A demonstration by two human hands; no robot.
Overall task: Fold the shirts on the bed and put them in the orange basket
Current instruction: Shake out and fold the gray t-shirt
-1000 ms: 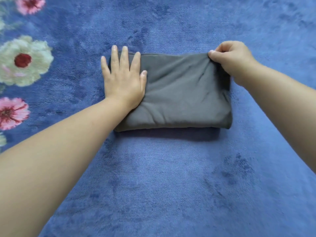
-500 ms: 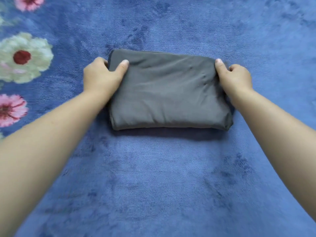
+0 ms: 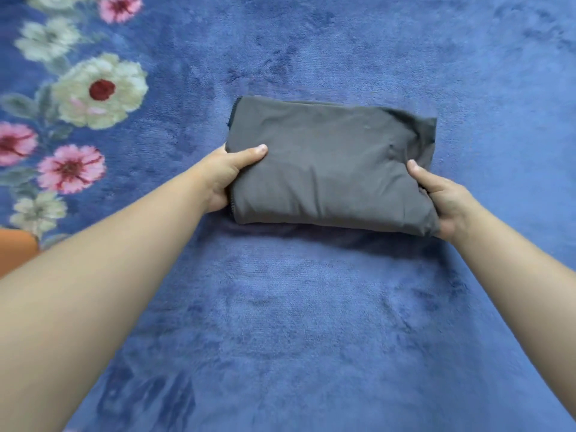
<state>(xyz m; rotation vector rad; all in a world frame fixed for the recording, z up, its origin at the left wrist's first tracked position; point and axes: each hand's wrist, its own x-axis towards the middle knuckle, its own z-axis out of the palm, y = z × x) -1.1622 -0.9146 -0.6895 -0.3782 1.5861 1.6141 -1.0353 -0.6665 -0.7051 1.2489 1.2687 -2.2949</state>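
A grey shirt (image 3: 330, 163), folded into a thick rectangle, is held just above the blue bed cover (image 3: 311, 322), its near edge casting a shadow on the cover. My left hand (image 3: 224, 176) grips its left end, thumb on top and fingers hidden underneath. My right hand (image 3: 442, 198) grips the near right corner the same way. A small orange patch (image 3: 15, 251) at the left edge may be the basket; too little shows to tell.
The plush blue cover fills the view. A printed band of white and pink flowers (image 3: 93, 92) runs along its left side.
My left hand went from pressing flat on the shirt to gripping its end. Both hands slid to the near corners and raised the folded shirt. The view has shifted, showing the orange patch at left.
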